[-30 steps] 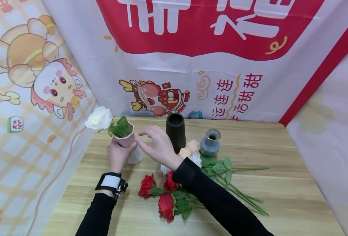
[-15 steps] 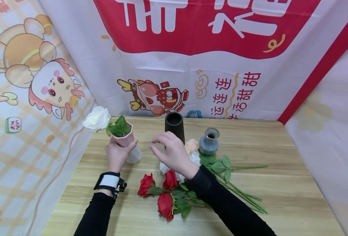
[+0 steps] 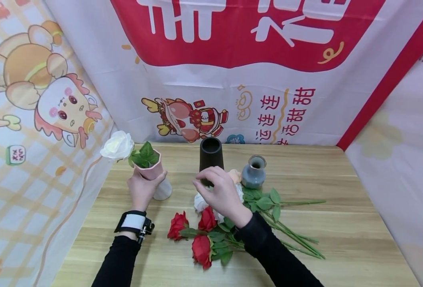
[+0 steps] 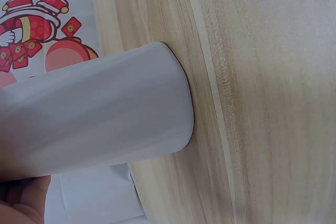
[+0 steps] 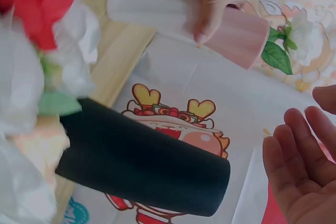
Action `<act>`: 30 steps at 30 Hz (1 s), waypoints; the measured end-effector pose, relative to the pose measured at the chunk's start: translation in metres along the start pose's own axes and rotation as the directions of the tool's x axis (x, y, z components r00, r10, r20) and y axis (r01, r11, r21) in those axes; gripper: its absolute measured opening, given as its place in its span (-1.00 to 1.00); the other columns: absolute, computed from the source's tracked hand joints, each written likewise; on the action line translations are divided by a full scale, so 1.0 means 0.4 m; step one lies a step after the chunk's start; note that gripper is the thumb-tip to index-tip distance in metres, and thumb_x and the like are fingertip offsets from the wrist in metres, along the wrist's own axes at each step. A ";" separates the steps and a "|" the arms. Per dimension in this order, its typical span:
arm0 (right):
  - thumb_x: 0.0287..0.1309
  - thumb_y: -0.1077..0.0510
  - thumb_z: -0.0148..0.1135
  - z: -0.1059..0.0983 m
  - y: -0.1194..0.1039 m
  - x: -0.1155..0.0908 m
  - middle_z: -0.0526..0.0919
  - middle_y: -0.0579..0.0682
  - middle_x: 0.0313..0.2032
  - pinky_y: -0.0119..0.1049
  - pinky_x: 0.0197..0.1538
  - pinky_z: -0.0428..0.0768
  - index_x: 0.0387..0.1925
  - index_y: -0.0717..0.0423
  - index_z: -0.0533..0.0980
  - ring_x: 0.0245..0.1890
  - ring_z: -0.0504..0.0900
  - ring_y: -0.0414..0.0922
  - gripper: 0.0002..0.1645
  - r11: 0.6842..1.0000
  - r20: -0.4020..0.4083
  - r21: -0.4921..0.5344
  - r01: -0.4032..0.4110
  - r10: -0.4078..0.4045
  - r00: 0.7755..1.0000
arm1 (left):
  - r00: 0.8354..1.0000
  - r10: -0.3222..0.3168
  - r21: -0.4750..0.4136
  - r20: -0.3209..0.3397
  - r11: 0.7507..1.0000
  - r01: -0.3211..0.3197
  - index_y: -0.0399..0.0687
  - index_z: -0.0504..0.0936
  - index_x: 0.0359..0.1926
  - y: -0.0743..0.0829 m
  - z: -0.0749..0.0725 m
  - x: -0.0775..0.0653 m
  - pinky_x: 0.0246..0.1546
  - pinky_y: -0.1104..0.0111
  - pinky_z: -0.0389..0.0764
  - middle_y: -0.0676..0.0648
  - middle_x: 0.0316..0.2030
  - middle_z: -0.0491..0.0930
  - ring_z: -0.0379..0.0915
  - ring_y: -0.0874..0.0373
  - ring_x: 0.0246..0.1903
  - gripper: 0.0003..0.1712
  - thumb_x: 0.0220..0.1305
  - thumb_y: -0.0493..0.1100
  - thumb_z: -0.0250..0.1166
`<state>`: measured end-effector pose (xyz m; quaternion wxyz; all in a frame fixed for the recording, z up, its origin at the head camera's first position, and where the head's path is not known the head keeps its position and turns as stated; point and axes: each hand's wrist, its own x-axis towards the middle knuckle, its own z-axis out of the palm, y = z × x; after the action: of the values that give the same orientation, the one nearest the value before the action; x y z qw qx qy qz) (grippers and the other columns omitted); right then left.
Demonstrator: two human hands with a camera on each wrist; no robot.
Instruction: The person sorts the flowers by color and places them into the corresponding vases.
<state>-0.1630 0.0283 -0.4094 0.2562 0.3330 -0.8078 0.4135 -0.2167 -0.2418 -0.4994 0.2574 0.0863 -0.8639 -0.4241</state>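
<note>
Vase (image 3: 151, 172) near tabletop's left edge (image 3: 80, 235) | hands: left (image 3: 142, 189) gripping it, right (image 3: 223, 193) loosely curled, apart

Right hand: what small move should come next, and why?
Perhaps lower the right hand to a red rose: it holds nothing, the rose lies on the table, and the left hand grips the vase, which holds a white flower.

Left arm (image 3: 116, 259): extended forward, sleeved in black. Left hand (image 3: 143, 189): curled in a grip, thumb reaching rightward. Right arm (image 3: 279, 255): angled inward, likewise sleeved. Right hand (image 3: 220, 191): held raised, fingers (image 5: 294, 166) loosely bent, thumb parted from them.
</note>
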 end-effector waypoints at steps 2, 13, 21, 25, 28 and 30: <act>0.15 0.14 0.30 -0.005 -0.005 -0.011 0.59 -0.15 -0.26 -0.45 -0.12 0.40 -0.28 0.07 0.61 -0.21 0.48 -0.25 -0.89 1.000 0.000 0.010 -0.010 0.010 1.000 | 1.000 -0.002 -0.001 0.003 1.000 0.002 -0.14 0.46 0.13 0.002 0.001 -0.001 -0.13 0.17 0.49 -0.14 -0.12 0.60 0.54 0.00 -0.16 -0.04 -0.25 0.31 0.50; 0.05 0.17 0.38 -0.080 -0.009 -0.068 0.60 -0.08 -0.23 -0.37 -0.05 0.42 -0.28 0.06 0.59 -0.17 0.53 -0.17 -0.83 0.992 -0.012 -0.124 0.024 -0.026 1.000 | 1.000 -0.012 0.010 -0.003 1.000 0.012 -0.12 0.46 0.12 -0.011 0.005 -0.006 -0.14 0.18 0.48 -0.12 -0.13 0.60 0.54 0.01 -0.17 -0.03 -0.27 0.32 0.50; 0.02 0.16 0.39 -0.163 0.023 -0.133 0.60 -0.09 -0.23 -0.32 -0.12 0.47 -0.28 0.10 0.60 -0.16 0.53 -0.17 -0.80 0.979 -0.011 -0.201 -0.019 0.017 1.000 | 1.000 -0.008 0.015 0.001 1.000 0.008 -0.13 0.46 0.12 -0.006 0.003 0.000 -0.14 0.16 0.48 -0.14 -0.14 0.60 0.54 -0.01 -0.17 -0.03 -0.26 0.33 0.50; 0.00 0.19 0.40 -0.205 0.059 -0.176 0.61 -0.06 -0.23 -0.28 -0.11 0.49 -0.29 0.13 0.60 -0.17 0.56 -0.14 -0.80 0.970 -0.038 -0.232 -0.078 0.071 0.997 | 1.000 -0.009 0.028 -0.004 1.000 0.009 -0.13 0.48 0.10 -0.005 0.003 -0.001 -0.15 0.15 0.48 -0.14 -0.16 0.61 0.55 -0.01 -0.19 -0.05 -0.26 0.33 0.50; 0.00 0.21 0.39 -0.238 0.093 -0.206 0.62 -0.03 -0.25 -0.24 -0.10 0.50 -0.29 0.15 0.60 -0.19 0.58 -0.11 -0.81 0.958 -0.055 -0.259 -0.125 0.114 0.992 | 1.000 0.001 0.039 -0.007 0.999 -0.001 -0.12 0.49 0.08 -0.004 0.001 -0.001 -0.19 0.14 0.48 -0.14 -0.20 0.62 0.55 -0.02 -0.23 -0.06 -0.27 0.33 0.50; 0.02 0.20 0.37 -0.260 0.118 -0.227 0.62 -0.02 -0.26 -0.21 -0.11 0.50 -0.30 0.17 0.60 -0.21 0.58 -0.09 -0.82 0.946 -0.059 -0.286 -0.153 0.142 0.988 | 1.000 0.007 0.041 -0.008 0.999 -0.006 -0.12 0.49 0.07 -0.003 -0.001 -0.002 -0.21 0.13 0.49 -0.14 -0.22 0.62 0.56 -0.03 -0.25 -0.07 -0.28 0.33 0.50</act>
<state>-0.1252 0.1657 -0.4408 0.2859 0.2225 -0.8773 0.3148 -0.2157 -0.2423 -0.5004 0.2606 0.0905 -0.8716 -0.4051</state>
